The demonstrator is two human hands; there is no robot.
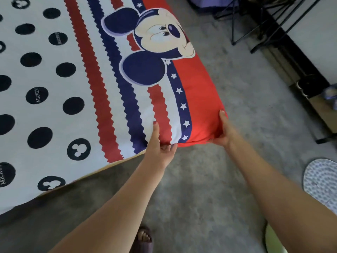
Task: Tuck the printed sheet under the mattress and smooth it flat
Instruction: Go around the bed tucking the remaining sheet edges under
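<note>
Head — both hands point(160, 143) grip sheet point(198, 114) corner (lifted).

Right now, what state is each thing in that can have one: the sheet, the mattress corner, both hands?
printed sheet: spread flat over the top, wrapped around the corner.
mattress corner: lifted off the floor, covered by the sheet.
left hand: gripping the near edge, thumb on top, fingers underneath.
right hand: gripping the corner's red side, fingers curled under.

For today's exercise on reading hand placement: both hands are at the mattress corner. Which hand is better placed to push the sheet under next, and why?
Probably the left hand: its fingers curl under the mattress's near edge where the printed sheet wraps over. The right hand clasps the red corner, apparently lifting it.
</note>
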